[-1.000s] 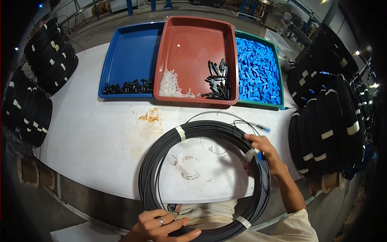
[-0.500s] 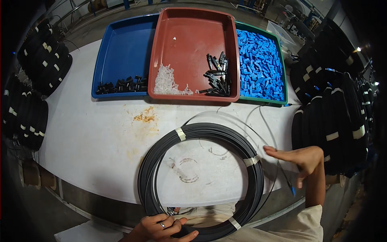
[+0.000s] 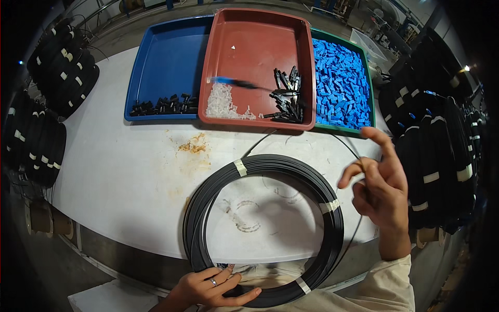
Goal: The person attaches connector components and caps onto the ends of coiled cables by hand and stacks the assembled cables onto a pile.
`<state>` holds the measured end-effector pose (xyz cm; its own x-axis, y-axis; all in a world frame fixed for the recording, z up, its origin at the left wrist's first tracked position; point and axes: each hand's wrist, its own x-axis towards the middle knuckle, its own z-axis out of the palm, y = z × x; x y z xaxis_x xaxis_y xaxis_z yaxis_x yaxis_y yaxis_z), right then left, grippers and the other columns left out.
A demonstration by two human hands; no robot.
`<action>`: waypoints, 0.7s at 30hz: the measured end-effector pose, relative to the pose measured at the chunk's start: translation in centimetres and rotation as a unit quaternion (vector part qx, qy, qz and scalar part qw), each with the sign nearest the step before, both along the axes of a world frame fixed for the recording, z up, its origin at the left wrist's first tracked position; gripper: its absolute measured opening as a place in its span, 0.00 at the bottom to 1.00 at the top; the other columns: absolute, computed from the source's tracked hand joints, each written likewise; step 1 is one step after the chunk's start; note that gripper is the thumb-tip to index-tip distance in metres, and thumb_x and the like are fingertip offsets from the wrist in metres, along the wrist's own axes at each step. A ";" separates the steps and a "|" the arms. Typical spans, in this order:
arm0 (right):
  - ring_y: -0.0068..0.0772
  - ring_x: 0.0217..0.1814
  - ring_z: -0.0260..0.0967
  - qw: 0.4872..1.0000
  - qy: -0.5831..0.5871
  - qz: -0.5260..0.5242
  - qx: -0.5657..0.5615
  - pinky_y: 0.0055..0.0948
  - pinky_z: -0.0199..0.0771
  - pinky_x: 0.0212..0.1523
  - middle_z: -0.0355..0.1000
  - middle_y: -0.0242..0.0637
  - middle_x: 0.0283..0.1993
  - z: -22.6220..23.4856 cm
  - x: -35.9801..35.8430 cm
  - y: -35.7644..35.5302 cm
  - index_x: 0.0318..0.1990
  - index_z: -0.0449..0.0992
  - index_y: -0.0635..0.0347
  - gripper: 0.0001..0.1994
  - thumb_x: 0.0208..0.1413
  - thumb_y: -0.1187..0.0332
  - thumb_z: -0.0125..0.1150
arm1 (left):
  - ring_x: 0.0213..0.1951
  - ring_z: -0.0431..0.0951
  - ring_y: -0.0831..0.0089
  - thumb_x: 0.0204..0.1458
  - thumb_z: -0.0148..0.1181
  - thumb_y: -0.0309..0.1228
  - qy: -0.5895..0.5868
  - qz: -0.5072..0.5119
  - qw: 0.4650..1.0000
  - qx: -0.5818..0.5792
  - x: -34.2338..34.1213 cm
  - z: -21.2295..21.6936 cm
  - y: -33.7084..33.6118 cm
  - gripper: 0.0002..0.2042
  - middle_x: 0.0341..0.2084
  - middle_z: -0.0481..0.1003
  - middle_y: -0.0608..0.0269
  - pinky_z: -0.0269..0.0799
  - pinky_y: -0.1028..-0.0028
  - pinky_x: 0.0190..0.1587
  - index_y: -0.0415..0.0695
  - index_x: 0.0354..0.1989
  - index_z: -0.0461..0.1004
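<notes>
A thick coil of black cable (image 3: 332, 229), bound with pale tape bands, stands tilted at the near table edge, partly over my lap. My left hand (image 3: 213, 288) grips its lower left side, fingers wrapped over the cable. Right of the coil, my right hand (image 3: 382, 184) is raised with its fingers apart and bent. A loose cable length passes at those fingers; whether it touches them I cannot tell. A blue connector (image 3: 224, 80) on a black cable end hangs blurred over the red tray (image 3: 254, 47).
The red tray holds clear plastic pieces (image 3: 221, 102) and black connector parts (image 3: 288, 99). A blue tray (image 3: 171, 52) with small black parts stands left, a green tray (image 3: 372, 88) of blue parts right. Stacked cable coils (image 3: 442, 151) flank the white table (image 3: 125, 171).
My right hand has risen and turned, its fingers pointing up. The blue connector has swung from beside that hand to above the red tray. My left hand stays on the coil.
</notes>
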<state>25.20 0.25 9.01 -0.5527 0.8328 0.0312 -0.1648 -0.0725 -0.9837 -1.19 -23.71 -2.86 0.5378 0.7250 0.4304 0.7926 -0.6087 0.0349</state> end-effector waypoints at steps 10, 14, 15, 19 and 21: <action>0.09 0.19 0.56 0.986 -0.076 0.147 -0.009 0.16 0.52 0.19 0.77 0.33 0.32 -2.4 -5.3 2.2 0.52 0.71 0.62 0.07 0.71 0.75 0.50 | 0.65 0.65 0.38 0.45 0.74 0.56 -0.051 0.181 0.980 0.066 -3.8 6.9 3.9 0.36 0.63 0.66 0.37 0.62 0.40 0.62 0.56 0.59 0.66; 0.10 0.20 0.56 0.973 -0.144 0.182 -0.019 0.16 0.52 0.20 0.75 0.30 0.30 -3.7 -4.9 3.7 0.51 0.71 0.60 0.06 0.71 0.76 0.49 | 0.64 0.69 0.43 0.48 0.74 0.38 -0.217 0.074 0.972 -0.058 -5.5 4.9 12.9 0.37 0.65 0.66 0.40 0.65 0.53 0.64 0.47 0.67 0.62; 0.09 0.20 0.56 0.964 -0.167 0.204 -0.014 0.16 0.53 0.21 0.75 0.29 0.29 -4.0 -5.2 4.0 0.51 0.70 0.59 0.07 0.71 0.76 0.49 | 0.63 0.71 0.46 0.51 0.72 0.34 -0.229 0.058 0.962 -0.137 -5.9 4.4 13.7 0.36 0.64 0.68 0.43 0.66 0.56 0.64 0.47 0.68 0.62; 0.31 0.36 0.73 0.885 -0.271 0.150 0.347 0.28 0.71 0.37 0.77 0.41 0.38 -5.6 -6.4 5.4 0.47 0.74 0.64 0.06 0.69 0.77 0.49 | 0.60 0.74 0.48 0.54 0.67 0.28 -0.192 0.036 0.958 -0.210 -7.0 2.3 15.8 0.31 0.61 0.72 0.45 0.67 0.59 0.64 0.45 0.68 0.63; 0.43 0.48 0.77 0.892 -0.289 0.119 0.328 0.36 0.75 0.46 0.78 0.48 0.46 -5.6 -7.6 6.5 0.48 0.76 0.67 0.08 0.65 0.79 0.53 | 0.57 0.76 0.47 0.54 0.66 0.27 -0.285 0.085 0.922 -0.249 -6.3 2.6 15.9 0.31 0.55 0.75 0.43 0.69 0.60 0.61 0.44 0.68 0.63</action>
